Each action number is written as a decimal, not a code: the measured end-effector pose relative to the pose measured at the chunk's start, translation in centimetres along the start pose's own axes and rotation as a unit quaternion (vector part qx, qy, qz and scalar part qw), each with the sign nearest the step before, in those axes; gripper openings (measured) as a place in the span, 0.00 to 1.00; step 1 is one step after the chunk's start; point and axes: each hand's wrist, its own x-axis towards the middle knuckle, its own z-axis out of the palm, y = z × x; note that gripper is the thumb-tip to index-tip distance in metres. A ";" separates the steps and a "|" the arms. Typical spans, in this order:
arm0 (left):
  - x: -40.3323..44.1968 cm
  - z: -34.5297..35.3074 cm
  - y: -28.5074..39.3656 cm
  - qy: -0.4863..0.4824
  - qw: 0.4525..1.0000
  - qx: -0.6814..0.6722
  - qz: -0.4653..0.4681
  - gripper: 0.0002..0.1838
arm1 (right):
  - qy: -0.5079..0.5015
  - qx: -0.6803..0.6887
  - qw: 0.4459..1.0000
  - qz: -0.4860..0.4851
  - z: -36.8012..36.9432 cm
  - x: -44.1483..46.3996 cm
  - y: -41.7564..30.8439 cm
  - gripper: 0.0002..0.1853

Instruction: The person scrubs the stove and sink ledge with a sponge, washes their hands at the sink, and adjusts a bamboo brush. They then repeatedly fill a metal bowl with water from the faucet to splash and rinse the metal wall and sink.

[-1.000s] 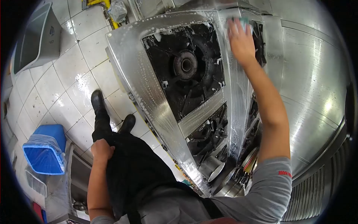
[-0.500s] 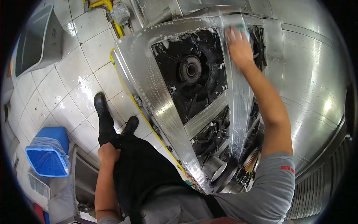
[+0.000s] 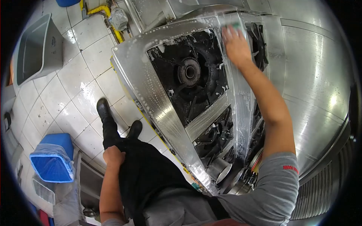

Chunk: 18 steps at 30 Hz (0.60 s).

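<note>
a bare right hand (image 3: 236, 47) lies over a green pad (image 3: 236, 25) on a soapy stainless-steel surface (image 3: 158, 107), its fingers outstretched; the pad is mostly hidden beneath them, and whether they clamp it cannot be told. the left hand (image 3: 114, 155), well apart from the right, is curled against a black apron (image 3: 151, 165); whether it grips the cloth cannot be told. just left of the right hand, a round, ringed burner (image 3: 189, 71) sits in a rough black recess flecked with white foam. nearer the body, below that hand, are a second black grate (image 3: 213, 135) and a smooth, cylindrical steel pot (image 3: 219, 169). beads of suds dot the brushed metal. right of the hand spreads a wide, shiny steel panel (image 3: 313, 71). beyond the left hand, glossy white floor tiles (image 3: 81, 77) show wet glints beside a tapered grey bin (image 3: 52, 51) and a blue bin (image 3: 62, 143) lined with clear plastic. a yellow pipe (image 3: 100, 9) bends farther ahead.
</note>
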 end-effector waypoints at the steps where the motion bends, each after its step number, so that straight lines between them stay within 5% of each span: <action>1: -0.1 -0.3 0.1 -0.002 1.000 -0.003 0.003 0.24 | -0.029 0.013 0.999 -0.004 0.6 -3.2 -0.9 0.21; 5: 0.9 0.2 0.0 0.008 1.000 -0.009 0.017 0.26 | -0.163 0.044 0.970 -0.175 1.9 -19.8 -1.4 0.28; 13: 1.2 0.3 0.5 0.010 0.999 0.043 0.024 0.24 | 0.040 -0.019 0.999 0.029 -2.4 2.2 2.5 0.28; 16: 1.5 -1.2 0.7 0.009 0.997 0.068 0.027 0.25 | -0.017 0.001 0.998 0.056 0.8 -5.6 0.1 0.30; 18: 1.7 -2.4 1.1 -0.004 0.998 0.062 0.031 0.27 | -0.125 0.180 0.974 0.064 4.4 -16.5 -1.8 0.28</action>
